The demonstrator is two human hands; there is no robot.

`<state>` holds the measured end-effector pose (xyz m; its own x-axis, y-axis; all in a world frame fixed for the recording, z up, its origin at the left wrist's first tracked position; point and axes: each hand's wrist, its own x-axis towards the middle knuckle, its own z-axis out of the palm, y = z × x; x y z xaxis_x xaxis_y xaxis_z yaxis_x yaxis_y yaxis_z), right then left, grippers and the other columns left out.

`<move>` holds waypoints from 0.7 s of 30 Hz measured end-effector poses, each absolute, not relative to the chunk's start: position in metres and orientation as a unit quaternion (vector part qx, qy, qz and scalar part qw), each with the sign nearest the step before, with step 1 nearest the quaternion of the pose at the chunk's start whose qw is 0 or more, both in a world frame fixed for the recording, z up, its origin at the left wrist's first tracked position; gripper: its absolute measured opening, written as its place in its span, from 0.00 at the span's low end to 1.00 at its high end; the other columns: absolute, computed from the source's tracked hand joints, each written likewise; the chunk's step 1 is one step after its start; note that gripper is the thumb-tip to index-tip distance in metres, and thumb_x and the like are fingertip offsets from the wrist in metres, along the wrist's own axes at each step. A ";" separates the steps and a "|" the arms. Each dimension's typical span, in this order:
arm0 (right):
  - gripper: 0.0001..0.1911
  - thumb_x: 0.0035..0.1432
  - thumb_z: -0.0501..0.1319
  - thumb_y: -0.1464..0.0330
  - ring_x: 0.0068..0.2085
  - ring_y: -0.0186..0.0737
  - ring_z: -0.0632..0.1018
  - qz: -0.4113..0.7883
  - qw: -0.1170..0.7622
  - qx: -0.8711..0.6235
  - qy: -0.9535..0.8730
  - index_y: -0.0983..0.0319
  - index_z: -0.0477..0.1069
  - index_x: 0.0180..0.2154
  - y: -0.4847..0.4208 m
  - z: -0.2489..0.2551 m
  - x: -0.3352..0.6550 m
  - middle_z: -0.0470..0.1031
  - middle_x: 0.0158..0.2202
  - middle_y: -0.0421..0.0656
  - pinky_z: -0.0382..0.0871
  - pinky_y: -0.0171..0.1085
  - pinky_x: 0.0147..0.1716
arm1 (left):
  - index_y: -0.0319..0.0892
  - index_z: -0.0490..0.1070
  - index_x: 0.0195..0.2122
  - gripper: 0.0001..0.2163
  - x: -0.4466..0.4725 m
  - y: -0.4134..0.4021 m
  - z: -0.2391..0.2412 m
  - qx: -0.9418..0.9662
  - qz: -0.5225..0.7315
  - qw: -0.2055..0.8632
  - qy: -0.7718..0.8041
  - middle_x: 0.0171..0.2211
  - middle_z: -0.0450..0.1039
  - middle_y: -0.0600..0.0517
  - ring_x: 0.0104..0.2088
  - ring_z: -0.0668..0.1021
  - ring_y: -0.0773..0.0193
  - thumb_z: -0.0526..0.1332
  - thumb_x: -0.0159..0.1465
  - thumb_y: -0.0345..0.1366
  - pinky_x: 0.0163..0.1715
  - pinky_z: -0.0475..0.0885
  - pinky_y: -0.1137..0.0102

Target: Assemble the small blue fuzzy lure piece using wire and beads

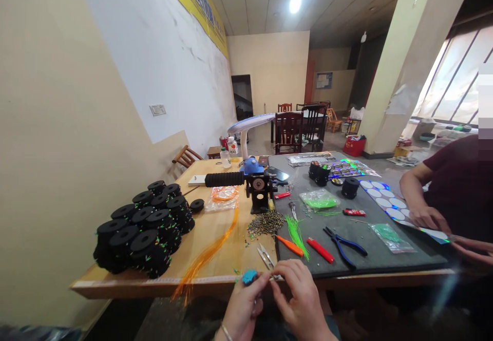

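Note:
My left hand (242, 307) is closed just beyond the table's front edge, thumb and fingers pinched together. A small turquoise piece (249, 277) sits at its index finger; whether it is worn or held I cannot tell. My right hand (298, 297) meets it from the right, also pinching, and the tiny thing between the fingertips is too small to name. Just past the fingers lie metal thread snips (265, 255). Farther off are a heap of small brass-coloured beads (265, 224), an orange-handled tool (290, 246) and green strands (296, 233).
Black foam spools (144, 241) are stacked at left. Orange strands (210, 259) hang over the front edge. A black winding device (258, 187) stands mid-table. On the grey mat (370, 259) lie blue-handled pliers (344, 248) and a red tool (320, 250). Another person's hand (429, 218) handles a sticker sheet.

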<state>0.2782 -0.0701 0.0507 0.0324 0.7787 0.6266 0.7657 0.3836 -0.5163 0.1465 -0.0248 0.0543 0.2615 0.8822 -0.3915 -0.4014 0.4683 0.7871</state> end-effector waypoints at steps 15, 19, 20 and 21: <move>0.03 0.60 0.56 0.73 0.37 0.40 0.73 -0.012 0.451 -0.564 -0.691 0.59 0.66 0.34 -0.071 0.053 0.276 0.74 0.34 0.41 0.64 0.39 0.39 | 0.36 0.79 0.24 0.17 0.149 -0.033 0.066 0.352 0.450 0.704 0.422 0.23 0.75 0.50 0.20 0.71 0.71 0.77 0.38 0.43 0.14 0.58 0.79; 0.03 0.59 0.56 0.73 0.37 0.40 0.73 -0.014 0.456 -0.564 -0.688 0.59 0.66 0.34 -0.072 0.051 0.276 0.74 0.34 0.41 0.64 0.39 0.38 | 0.36 0.78 0.23 0.17 0.149 -0.033 0.067 0.354 0.449 0.701 0.427 0.22 0.74 0.51 0.22 0.73 0.68 0.77 0.38 0.43 0.17 0.63 0.78; 0.04 0.59 0.56 0.73 0.37 0.40 0.73 -0.015 0.456 -0.565 -0.687 0.59 0.66 0.34 -0.073 0.051 0.276 0.74 0.33 0.41 0.64 0.39 0.38 | 0.36 0.78 0.23 0.17 0.149 -0.033 0.066 0.356 0.449 0.699 0.428 0.22 0.74 0.51 0.22 0.73 0.68 0.77 0.38 0.43 0.17 0.63 0.78; 0.04 0.59 0.56 0.73 0.37 0.40 0.73 -0.016 0.457 -0.566 -0.686 0.59 0.66 0.34 -0.073 0.051 0.276 0.74 0.33 0.41 0.64 0.39 0.38 | 0.36 0.78 0.23 0.17 0.149 -0.033 0.066 0.358 0.449 0.696 0.430 0.22 0.74 0.51 0.22 0.73 0.68 0.76 0.38 0.43 0.17 0.63 0.78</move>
<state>0.2763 -0.0731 0.0510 0.0578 0.7621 0.6449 0.7915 0.3587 -0.4949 0.1493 -0.0326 0.0661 0.2263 0.9337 -0.2775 -0.3182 0.3401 0.8849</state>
